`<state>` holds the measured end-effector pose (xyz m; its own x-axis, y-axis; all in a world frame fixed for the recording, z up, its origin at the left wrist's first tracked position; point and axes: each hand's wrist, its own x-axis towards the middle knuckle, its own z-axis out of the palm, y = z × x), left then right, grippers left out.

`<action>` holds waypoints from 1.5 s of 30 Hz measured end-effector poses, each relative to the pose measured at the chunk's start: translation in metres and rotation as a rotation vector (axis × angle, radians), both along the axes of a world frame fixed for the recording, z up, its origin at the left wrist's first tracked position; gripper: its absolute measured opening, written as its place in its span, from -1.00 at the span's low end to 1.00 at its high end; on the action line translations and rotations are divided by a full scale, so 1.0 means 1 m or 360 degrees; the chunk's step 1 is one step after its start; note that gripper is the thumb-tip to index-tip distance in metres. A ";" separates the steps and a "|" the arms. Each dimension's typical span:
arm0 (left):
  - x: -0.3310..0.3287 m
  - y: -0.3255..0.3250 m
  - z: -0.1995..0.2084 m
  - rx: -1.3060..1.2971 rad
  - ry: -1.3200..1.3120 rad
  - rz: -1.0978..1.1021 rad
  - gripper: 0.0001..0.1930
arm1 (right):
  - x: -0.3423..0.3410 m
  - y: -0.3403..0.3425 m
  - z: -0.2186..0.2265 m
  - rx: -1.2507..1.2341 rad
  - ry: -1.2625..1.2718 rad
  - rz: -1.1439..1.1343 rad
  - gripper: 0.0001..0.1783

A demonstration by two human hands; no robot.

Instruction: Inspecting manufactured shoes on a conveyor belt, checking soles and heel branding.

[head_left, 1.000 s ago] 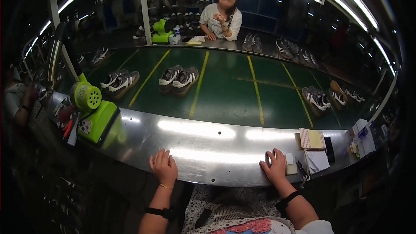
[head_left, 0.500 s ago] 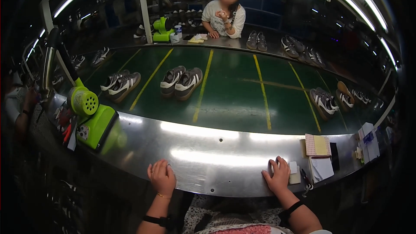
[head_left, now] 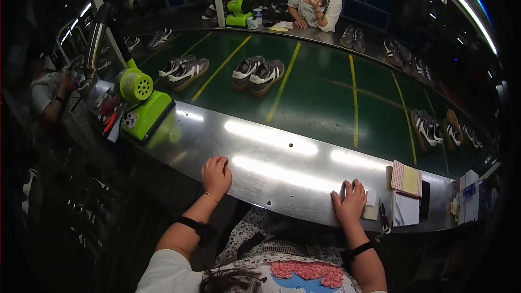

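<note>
My left hand [head_left: 216, 177] rests on the near edge of a shiny metal table [head_left: 249, 184], its fingers loosely bent and side by side, holding nothing. A thin bracelet circles that wrist. On the same edge farther right lies my right hand [head_left: 350, 202], fingers spread and empty. Just beside it are a small pale block [head_left: 370, 206] and a black pen [head_left: 383, 216]. Beyond the table, a pair of dark grey sneakers [head_left: 258, 75] with white stripes sits on a green conveyor belt [head_left: 320, 97] marked with yellow lines, out of reach of both hands.
A lime-green machine [head_left: 146, 111] stands at the table's left. Notepads [head_left: 406, 192] and a white box [head_left: 468, 195] lie at the right. More sneakers [head_left: 184, 71] ride the belt. Across it, a person [head_left: 315, 2] leans on the far ledge; another person [head_left: 49, 89] is at left.
The view has tilted and shifted, so the belt and table appear slanted and moved to the right. Both hands remain on the table edge.
</note>
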<state>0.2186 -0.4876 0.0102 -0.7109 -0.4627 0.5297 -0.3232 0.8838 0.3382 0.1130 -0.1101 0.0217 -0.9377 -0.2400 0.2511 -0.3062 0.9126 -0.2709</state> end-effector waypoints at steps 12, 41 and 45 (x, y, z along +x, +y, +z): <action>-0.124 -0.079 0.061 -0.0015 -0.0857 -0.0422 -0.41 | -0.005 0.002 -0.002 -0.0028 -0.0115 0.0007 -0.35; -0.357 -0.124 0.072 0.0014 -0.1118 -0.0329 -0.34 | -0.010 -0.014 0.013 0.0082 -0.0178 -0.0024 -0.36; -0.357 -0.110 0.088 0.0089 -0.1288 -0.0390 -0.39 | -0.009 -0.013 0.010 0.0071 -0.0148 -0.0019 -0.38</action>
<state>-0.1379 -0.5975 0.0981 -0.9446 -0.2563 -0.2049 -0.2859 0.9493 0.1305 0.1038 -0.1226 0.0319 -0.9593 -0.2376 0.1524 -0.2706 0.9278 -0.2569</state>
